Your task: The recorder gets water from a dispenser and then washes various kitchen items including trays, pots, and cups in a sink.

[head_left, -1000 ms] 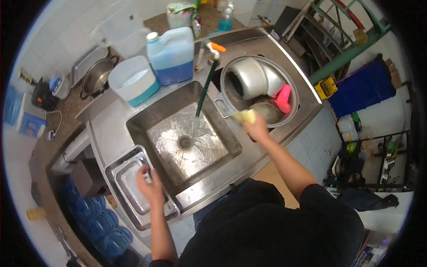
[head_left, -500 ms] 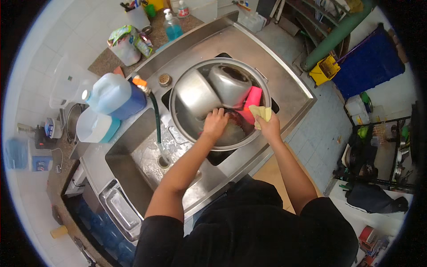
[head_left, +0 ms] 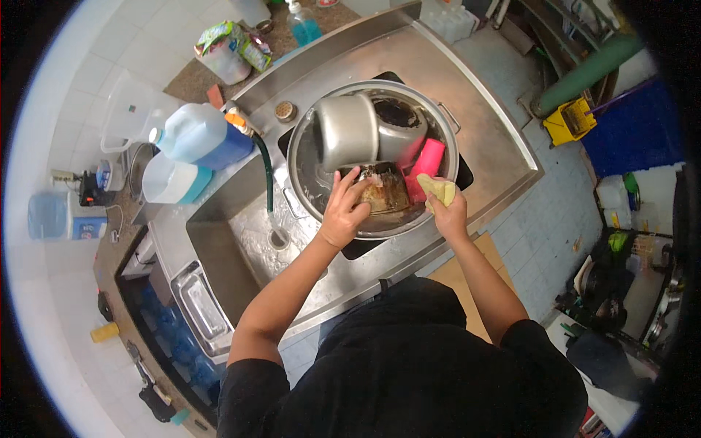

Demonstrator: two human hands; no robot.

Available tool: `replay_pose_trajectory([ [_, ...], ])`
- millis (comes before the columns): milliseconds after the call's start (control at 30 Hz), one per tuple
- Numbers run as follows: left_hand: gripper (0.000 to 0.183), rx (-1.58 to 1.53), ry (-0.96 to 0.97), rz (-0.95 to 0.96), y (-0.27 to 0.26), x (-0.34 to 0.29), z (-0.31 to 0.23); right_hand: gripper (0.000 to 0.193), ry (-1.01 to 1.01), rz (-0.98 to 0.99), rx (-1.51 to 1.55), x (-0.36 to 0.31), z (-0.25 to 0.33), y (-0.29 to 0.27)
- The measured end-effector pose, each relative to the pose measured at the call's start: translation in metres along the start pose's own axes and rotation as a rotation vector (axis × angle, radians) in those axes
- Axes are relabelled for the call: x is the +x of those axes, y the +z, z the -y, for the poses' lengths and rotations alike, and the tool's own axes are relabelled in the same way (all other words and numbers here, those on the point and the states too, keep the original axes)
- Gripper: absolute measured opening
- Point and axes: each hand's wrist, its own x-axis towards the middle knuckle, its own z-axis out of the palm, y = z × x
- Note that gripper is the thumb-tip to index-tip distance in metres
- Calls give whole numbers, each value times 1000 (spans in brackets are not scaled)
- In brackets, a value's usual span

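Pot (head_left: 388, 193), brown-stained, sits at six o'clock inside the two-handled metal basin (head_left: 451, 142). The left hand (head_left: 343, 217), fingers spread, lies against the pot's nine o'clock side; whether it grips, I cannot tell. The right hand (head_left: 451, 217), closed around a yellow sponge (head_left: 437, 188), is at the basin's four o'clock rim. Silver pots (head_left: 352, 133) rest at ten and one o'clock, a pink plastic vessel (head_left: 431, 158) at three.
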Motion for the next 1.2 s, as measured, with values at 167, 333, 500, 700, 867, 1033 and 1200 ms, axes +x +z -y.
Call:
replay_pose_trajectory([
  [167,18,140,1,-286,-57,-15,12,27,-218,-22,-173,0,-7,12],
  [333,16,308,-366,-662,-127,-65,29,28,-270,20,-73,-2,3,32],
  [500,11,318,-1094,-1099,-123,-214,81,34,-283,115,-57,-24,38,80],
  [700,14,-144,-1907,-994,-41,-311,135,34,-235,217,-30,-58,61,152],
  [867,14,-499,-1934,-1046,11,-378,182,33,-179,296,-43,-98,86,226],
  [1033,28,-1048,-2021,-1231,18,-337,169,34,-231,287,-141,-110,93,249],
  [1200,34,-865,-1757,-771,15,-363,202,31,-290,395,-49,-106,135,345],
])
